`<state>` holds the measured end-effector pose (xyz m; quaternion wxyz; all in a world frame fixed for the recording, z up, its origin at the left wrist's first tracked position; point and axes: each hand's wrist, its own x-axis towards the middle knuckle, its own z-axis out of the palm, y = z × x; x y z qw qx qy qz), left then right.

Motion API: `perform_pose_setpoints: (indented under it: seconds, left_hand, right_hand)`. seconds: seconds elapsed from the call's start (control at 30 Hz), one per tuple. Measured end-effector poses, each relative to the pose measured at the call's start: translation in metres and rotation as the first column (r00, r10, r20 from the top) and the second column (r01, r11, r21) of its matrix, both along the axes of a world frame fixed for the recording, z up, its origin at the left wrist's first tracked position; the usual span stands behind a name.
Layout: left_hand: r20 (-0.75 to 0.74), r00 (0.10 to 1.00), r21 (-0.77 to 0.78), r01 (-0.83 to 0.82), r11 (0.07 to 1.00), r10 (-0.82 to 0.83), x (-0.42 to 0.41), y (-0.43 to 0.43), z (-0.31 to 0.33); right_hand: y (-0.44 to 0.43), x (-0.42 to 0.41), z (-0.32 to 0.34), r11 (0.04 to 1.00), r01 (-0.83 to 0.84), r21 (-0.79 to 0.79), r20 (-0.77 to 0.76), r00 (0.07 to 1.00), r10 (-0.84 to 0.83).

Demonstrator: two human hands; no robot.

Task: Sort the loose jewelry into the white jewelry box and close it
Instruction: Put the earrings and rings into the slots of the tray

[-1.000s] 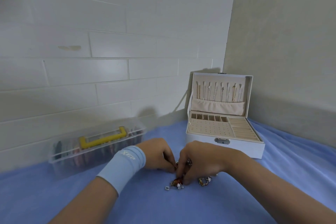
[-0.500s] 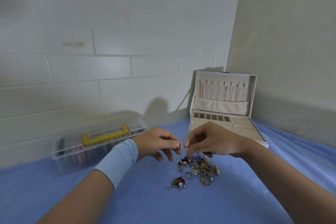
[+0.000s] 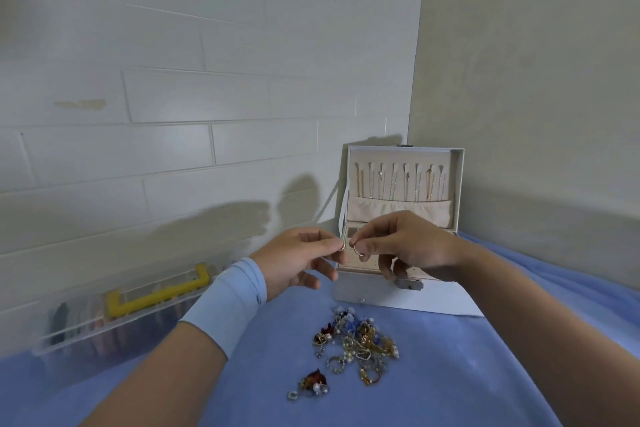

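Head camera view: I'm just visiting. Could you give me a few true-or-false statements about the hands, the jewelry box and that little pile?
1. The white jewelry box has its lid open. True.
2. The left hand pinches a ring. True.
3. The right hand lies flat on the blue cloth. False: it is raised in front of the box, pinching a small gold hoop.
4. The pile of loose jewelry lies inside the box. False: it lies on the cloth, in front of the box.
5. The clear plastic case has a yellow handle. True.
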<state>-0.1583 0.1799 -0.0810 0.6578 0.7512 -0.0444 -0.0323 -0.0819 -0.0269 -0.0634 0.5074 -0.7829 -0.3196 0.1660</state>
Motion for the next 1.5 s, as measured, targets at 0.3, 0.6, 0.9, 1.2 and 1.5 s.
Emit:
perform_pose_setpoints:
  seconds: [0.3, 0.6, 0.9, 1.2, 1.5]
  left_hand:
    - [0.068, 0.993, -0.090, -0.094, 0.991, 0.100, 0.046, -0.027, 0.012]
    - [0.104, 0.976, -0.044, -0.189, 0.981, 0.193, 0.091, -0.047, 0.021]
    - [0.118, 0.986, 0.125, -0.134, 0.983, 0.119, 0.120, -0.080, 0.020]
    - [0.316, 0.945, 0.588, -0.261, 0.766, 0.079, 0.152, -0.090, 0.006]
    - [0.253, 0.967, 0.775, -0.215, 0.594, 0.020, 0.172, -0.100, -0.002]
  right_hand:
    - [-0.007, 0.030, 0.012, 0.979, 0.088, 0.186, -0.026, 0.996, -0.085]
    - [-0.024, 0.059, 0.009, 0.953, 0.155, 0.259, -0.055, 0.988, -0.146]
    - [-0.066, 0.085, 0.009, 0.912, 0.405, 0.068, 0.333, 0.852, -0.403]
    - [-0.091, 0.102, -0.007, 0.739, 0.565, -0.367, 0.561, 0.768, -0.309]
    - [-0.084, 0.103, -0.011, 0.678, 0.577, -0.455, 0.633, 0.745, -0.210]
